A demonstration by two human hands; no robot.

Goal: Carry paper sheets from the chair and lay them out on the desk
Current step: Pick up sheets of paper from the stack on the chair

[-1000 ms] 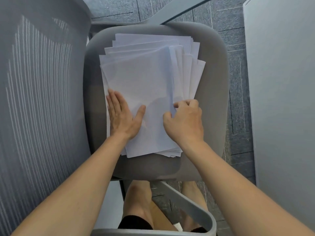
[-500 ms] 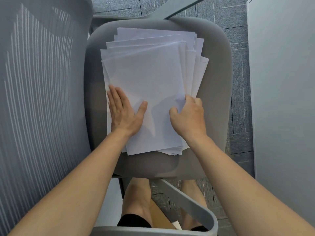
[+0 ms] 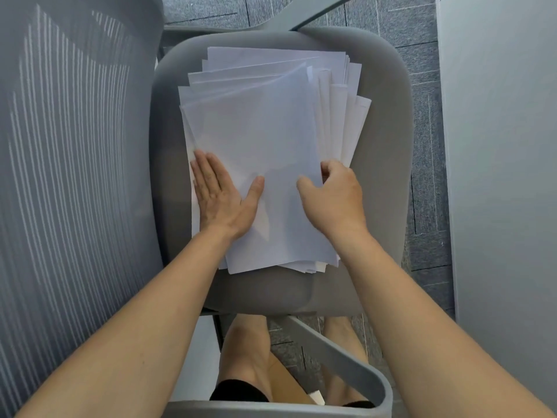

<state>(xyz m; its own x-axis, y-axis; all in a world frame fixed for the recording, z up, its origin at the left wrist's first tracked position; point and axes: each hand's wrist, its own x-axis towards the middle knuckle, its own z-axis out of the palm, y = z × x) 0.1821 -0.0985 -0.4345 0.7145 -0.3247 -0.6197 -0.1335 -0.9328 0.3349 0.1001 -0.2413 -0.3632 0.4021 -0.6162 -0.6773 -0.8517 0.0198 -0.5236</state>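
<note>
A: Where are the paper sheets?

B: The paper sheets (image 3: 265,140) lie in a loose white stack on the chair seat (image 3: 385,164), covering most of its middle. The seat's grey padding shows on every side of the stack.

A: Which way does the stack run?

B: Its long axis runs from the seat's near edge towards its far edge, tipped a little so the far end leans towards the seat's right side. The short edges face the near and far edges of the seat. The sheets under the top one are fanned out, their far right corners stepping towards the seat's right rim.

A: And the hands?

B: The left hand (image 3: 220,200) lies flat, palm down, on the stack's near left part, fingers together and pointing to the far edge, thumb splayed out towards the seat's middle. The right hand (image 3: 334,200) is at the stack's right edge, thumb on top of the upper sheet and fingers curled over that edge. It looks like a pinch on the top sheet, though I cannot tell how many sheets it has.

A: Anything else near the seat?

B: The mesh backrest (image 3: 69,176) stands to the seat's left, an armrest (image 3: 346,366) sits nearer than the seat, and a pale desk (image 3: 500,146) stands off to its right across a strip of carpet floor (image 3: 425,122).
</note>
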